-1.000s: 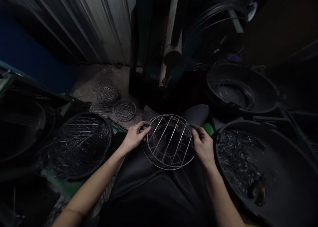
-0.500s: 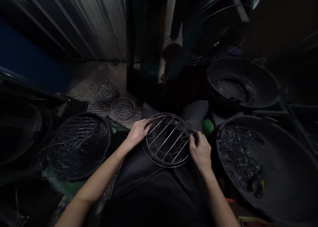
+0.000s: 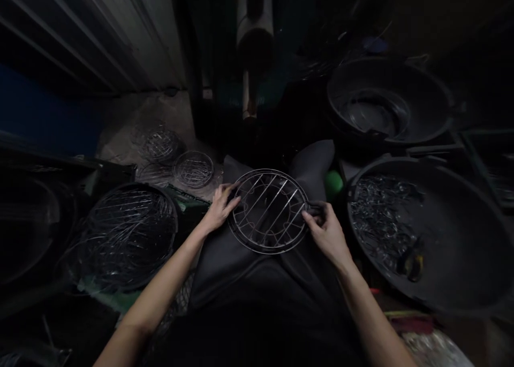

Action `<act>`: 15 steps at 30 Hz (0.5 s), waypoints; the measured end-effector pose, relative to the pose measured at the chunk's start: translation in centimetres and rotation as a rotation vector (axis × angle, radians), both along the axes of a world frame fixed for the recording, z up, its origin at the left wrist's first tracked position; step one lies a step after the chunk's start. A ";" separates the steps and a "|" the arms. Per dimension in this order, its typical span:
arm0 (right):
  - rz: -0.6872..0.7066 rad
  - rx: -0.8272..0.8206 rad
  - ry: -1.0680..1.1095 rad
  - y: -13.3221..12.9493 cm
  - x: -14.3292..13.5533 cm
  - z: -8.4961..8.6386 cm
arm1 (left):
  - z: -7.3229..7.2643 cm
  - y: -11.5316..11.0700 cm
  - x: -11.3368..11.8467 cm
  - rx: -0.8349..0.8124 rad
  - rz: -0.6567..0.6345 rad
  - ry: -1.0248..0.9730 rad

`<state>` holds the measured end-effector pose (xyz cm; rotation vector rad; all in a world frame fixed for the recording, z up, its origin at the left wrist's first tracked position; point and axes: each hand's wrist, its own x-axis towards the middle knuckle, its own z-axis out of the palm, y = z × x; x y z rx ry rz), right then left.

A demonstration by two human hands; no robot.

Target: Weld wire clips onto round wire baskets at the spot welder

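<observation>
A round wire rack (image 3: 268,211) with parallel bars and a ring of looped wire lies over my lap, on a dark apron (image 3: 257,287). My left hand (image 3: 220,206) grips its rim at the left, thumb on top and fingers curled around the edge. At the opposite side my right hand (image 3: 324,228) pinches the rim between thumb and fingers. The rack looks almost level. Dimness hides how its lower ring is joined.
To the left stands a tub of bent wires (image 3: 128,233). Small wire racks (image 3: 193,169) lie on the floor beyond. On the right, a wide black basin (image 3: 453,249) holds small metal pieces and yellow-black pliers (image 3: 413,262). Another basin (image 3: 429,99) contains coiled wire. A metal pipe (image 3: 255,24) juts out ahead.
The view has shifted, so the surroundings sit a little higher and further left. Both hands still hold the rack, its bars turned slightly and my right-hand grip a bit lower on the rim.
</observation>
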<state>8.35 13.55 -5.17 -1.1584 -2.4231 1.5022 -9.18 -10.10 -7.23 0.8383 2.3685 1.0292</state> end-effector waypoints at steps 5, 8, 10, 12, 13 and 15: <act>0.106 0.086 -0.057 0.3 0.0 1.3 | 0.8 -0.1 -1.0 0.020 -0.075 -0.072; 0.251 0.076 -0.057 1.1 0.1 1.4 | 1.5 -0.2 -1.1 0.000 -0.083 -0.127; 0.337 0.029 -0.060 1.7 0.1 1.1 | 1.5 -0.3 -0.9 -0.012 -0.066 -0.138; 0.374 -0.001 -0.058 2.0 -0.1 0.7 | 1.3 -0.3 -0.8 -0.013 -0.051 -0.139; 0.379 0.000 -0.055 2.1 -0.1 0.6 | 1.2 -0.3 -0.7 -0.009 -0.048 -0.137; 0.380 0.020 -0.046 2.0 -0.2 0.5 | 1.1 -0.5 -0.6 -0.005 -0.049 -0.125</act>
